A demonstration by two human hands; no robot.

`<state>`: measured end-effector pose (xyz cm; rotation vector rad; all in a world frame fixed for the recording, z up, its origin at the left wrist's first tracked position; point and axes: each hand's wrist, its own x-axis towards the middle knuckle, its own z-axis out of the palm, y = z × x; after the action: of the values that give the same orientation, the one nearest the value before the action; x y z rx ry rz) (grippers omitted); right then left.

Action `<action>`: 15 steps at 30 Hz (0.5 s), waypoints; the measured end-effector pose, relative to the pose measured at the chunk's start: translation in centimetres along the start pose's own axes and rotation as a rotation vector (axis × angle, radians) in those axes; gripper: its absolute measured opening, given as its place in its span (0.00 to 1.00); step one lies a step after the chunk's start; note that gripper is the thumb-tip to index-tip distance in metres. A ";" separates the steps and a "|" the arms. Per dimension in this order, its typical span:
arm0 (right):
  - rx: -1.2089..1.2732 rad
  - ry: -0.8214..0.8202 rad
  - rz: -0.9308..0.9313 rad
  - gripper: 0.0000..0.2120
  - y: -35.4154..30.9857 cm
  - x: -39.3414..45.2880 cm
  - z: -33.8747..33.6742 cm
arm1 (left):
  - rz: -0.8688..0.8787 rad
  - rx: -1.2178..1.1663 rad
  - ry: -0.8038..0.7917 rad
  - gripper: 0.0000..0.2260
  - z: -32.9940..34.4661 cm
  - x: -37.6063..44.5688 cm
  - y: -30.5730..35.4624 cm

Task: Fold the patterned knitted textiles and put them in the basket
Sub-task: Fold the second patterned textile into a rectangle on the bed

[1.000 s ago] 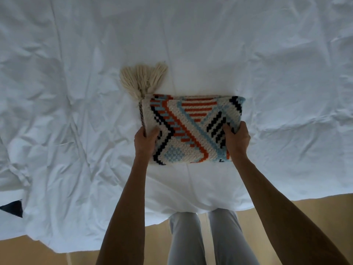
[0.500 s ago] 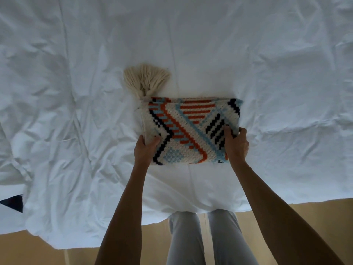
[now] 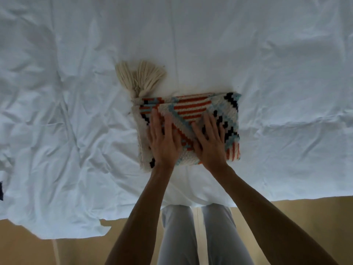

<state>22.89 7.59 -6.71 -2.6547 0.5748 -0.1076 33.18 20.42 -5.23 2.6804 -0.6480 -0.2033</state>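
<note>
Both hands have left the edges: left hand (image 3: 164, 142) and right hand (image 3: 211, 144) press flat, fingers straight, on the folded knitted textile (image 3: 193, 109) lying on the sheet (image 3: 76, 92) (basket unseen, so placing remains)

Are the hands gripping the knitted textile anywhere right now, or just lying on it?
Nothing is gripped. The left hand and right hand lie flat on the folded textile.

Two bare forearms, no sleeves, no watch or rings showing. Left hand (image 3: 164, 144) and right hand (image 3: 211, 145) uncovered, fingers (image 3: 155, 121) slim and plain. Pale grey trousers (image 3: 198, 236) on both legs, smooth fabric, narrow gap between.
</note>
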 end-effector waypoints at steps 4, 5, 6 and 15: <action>-0.078 -0.075 0.092 0.25 1.4 -1.2 2.9 | 0.004 0.024 -0.103 0.24 3.5 -1.4 -0.9; -0.099 -0.076 0.117 0.26 2.0 -1.2 2.9 | -0.012 0.039 -0.110 0.23 3.9 -2.0 -2.0; -0.119 -0.070 0.146 0.26 2.7 -1.2 2.8 | -0.027 0.054 -0.107 0.24 4.0 -2.5 -3.2; -0.014 0.059 0.114 0.22 2.5 0.6 2.1 | -0.225 0.011 -0.079 0.27 2.5 -2.1 -3.8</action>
<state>22.87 6.08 -9.70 -2.6330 0.7464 -0.1489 32.27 23.69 -8.92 2.7641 -0.3690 -0.3677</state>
